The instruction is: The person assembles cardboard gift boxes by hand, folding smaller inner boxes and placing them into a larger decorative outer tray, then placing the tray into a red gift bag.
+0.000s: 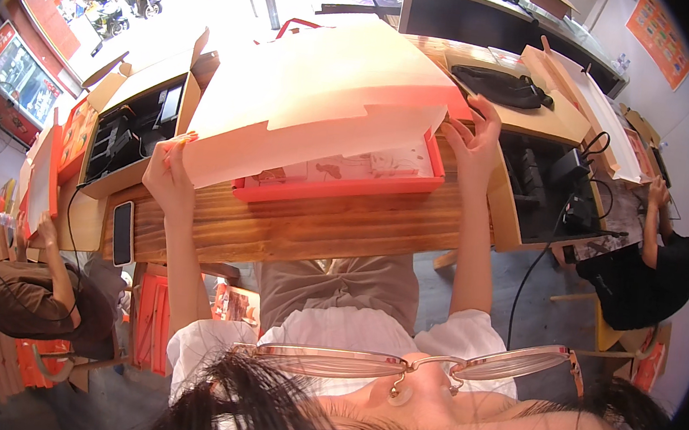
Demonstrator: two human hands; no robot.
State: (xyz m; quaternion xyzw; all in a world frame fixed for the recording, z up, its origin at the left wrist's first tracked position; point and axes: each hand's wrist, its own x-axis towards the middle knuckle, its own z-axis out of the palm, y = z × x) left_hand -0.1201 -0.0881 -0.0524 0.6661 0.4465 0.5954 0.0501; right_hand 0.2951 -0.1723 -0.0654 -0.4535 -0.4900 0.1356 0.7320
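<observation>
In front of me on the wooden table [317,231] lies a shallow red cardboard box [347,190]. Its pale inside bears brownish marks or prints. Above it a large cardboard lid [315,73] stands tilted up, white on the side facing me, with a long white flap [320,149] along its near edge. My left hand [171,175] pinches the flap's left end between thumb and fingers. At the right end, my right hand [477,141] has its thumb and fingers about the lid's red corner.
Open cartons with black devices and cables stand left [133,130] and right [536,191]. A smartphone [123,233] lies at the table's left edge. A black pouch [499,86] rests on a carton flap. People sit left [27,301] and right [646,278], handling things.
</observation>
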